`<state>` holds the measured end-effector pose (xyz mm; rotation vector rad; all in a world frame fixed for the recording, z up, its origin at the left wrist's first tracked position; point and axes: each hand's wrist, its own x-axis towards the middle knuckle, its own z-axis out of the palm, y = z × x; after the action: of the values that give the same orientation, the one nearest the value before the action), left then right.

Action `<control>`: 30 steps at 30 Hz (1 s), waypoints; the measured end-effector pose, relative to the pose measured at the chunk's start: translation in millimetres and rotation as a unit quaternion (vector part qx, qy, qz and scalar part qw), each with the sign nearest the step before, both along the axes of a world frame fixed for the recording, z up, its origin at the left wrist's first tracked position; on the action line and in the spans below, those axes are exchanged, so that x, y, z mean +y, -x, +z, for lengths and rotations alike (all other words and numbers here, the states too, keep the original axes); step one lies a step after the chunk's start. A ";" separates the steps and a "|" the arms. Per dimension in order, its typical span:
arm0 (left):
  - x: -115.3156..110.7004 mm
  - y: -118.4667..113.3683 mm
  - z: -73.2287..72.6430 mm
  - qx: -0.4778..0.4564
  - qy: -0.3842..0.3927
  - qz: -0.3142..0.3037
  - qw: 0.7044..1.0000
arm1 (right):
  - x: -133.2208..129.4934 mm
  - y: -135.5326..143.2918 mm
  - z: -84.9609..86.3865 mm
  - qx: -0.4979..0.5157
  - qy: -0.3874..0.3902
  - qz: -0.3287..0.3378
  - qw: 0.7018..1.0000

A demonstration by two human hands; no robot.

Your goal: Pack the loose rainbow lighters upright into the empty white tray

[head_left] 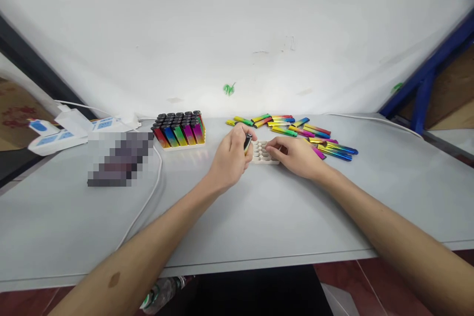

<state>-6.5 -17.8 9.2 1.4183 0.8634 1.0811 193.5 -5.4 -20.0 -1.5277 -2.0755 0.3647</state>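
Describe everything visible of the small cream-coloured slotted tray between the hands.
The small cream-coloured slotted tray looks like moulded plastic: low, roughly rectangular, with rows of rounded slots showing open from above. It lies flat on the grey table. The right hand covers part of its right side, fingertips seemingly resting on it. The left hand, gripping a black-topped, yellow-bodied lighter, is at its left end; whether it touches the tray is unclear.
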 end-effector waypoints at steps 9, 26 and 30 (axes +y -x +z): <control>9.1 10.2 3.7 -0.020 -0.112 0.101 0.988 | 1.0 -0.9 -1.4 0.002 0.000 0.002 1.000; 20.2 37.6 18.6 0.342 -0.421 0.087 0.836 | 3.3 -4.8 -1.8 -0.006 -0.011 0.016 1.000; 23.6 40.5 15.7 0.376 -0.421 0.050 0.824 | 3.9 -5.7 -2.0 -0.007 -0.016 0.019 1.000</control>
<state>-46.9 5.8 24.9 2.6877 1.0551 1.0181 199.1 -1.4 -22.0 -1.4768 -2.1139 0.3350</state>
